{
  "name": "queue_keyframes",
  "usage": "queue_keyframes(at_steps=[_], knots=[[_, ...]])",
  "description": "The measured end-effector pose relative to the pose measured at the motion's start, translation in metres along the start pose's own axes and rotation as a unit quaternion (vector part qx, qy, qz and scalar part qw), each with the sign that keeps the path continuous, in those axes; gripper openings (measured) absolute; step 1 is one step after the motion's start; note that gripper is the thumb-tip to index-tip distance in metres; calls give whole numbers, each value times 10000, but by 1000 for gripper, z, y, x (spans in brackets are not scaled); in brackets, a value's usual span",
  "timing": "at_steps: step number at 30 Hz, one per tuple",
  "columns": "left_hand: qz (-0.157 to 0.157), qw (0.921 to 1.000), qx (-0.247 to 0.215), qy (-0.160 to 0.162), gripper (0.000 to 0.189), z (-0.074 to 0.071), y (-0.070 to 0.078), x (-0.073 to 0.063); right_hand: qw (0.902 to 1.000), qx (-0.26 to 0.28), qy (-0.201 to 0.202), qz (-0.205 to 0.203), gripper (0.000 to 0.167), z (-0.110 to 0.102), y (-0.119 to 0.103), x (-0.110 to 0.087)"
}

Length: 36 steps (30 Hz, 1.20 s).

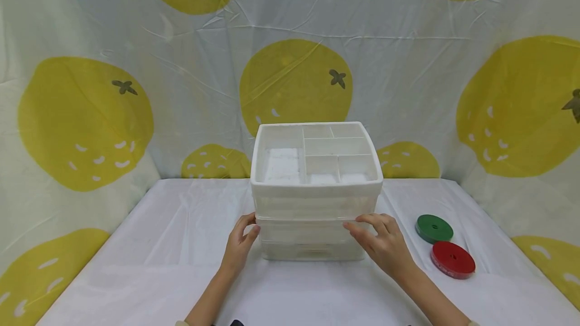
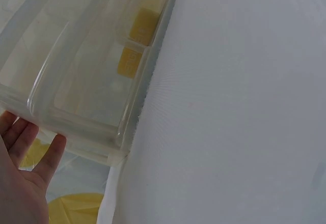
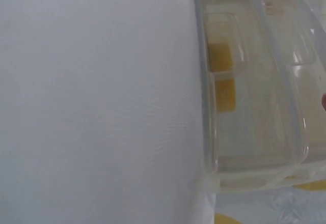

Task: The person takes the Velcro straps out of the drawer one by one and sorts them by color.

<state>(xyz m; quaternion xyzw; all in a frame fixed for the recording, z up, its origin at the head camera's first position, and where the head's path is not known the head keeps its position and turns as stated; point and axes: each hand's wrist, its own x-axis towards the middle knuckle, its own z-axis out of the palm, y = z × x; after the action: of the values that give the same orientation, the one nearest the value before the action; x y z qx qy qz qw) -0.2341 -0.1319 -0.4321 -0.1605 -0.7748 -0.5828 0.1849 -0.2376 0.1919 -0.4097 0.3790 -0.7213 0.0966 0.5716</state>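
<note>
A white plastic drawer organizer (image 1: 317,205) stands on the white-covered table, with a divided open tray on top and stacked translucent drawers below. My left hand (image 1: 239,245) is at its left side; in the left wrist view, that hand's extended fingers (image 2: 53,155) meet the side edge. At the front right corner is my right hand (image 1: 385,243), thumb and forefinger spread apart with nothing between them. Yellow patches (image 3: 221,57) show through the lowest drawer front in the right wrist view, where only a fingertip of the right hand appears at the edge.
Right of the organizer, a flat green roll (image 1: 426,230) lies just behind a flat red roll (image 1: 453,260). A white cloth (image 1: 181,235) covers the table. Behind and beside it hangs a curtain (image 1: 195,89) printed with yellow fruit.
</note>
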Motion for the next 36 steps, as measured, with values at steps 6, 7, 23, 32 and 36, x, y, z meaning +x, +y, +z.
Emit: queue_keyframes(at_steps=[6,7,23,32,36], knots=[[-199,9997,-108,19,32,1,-1,1,10000,21,-44,37,29,3,0,1],[-207,9997,-122,41,32,1,-1,1,10000,31,-63,49,29,3,0,1],[-311,9995,-31,53,31,2,1,2,9995,119,-284,-113,26,8,-27,15],[-250,9997,-1,45,31,2,1,2,9928,409,-1017,-492,32,22,-44,12],[-265,9996,73,49,31,2,0,2,9897,480,-1194,-619,33,26,-48,10]])
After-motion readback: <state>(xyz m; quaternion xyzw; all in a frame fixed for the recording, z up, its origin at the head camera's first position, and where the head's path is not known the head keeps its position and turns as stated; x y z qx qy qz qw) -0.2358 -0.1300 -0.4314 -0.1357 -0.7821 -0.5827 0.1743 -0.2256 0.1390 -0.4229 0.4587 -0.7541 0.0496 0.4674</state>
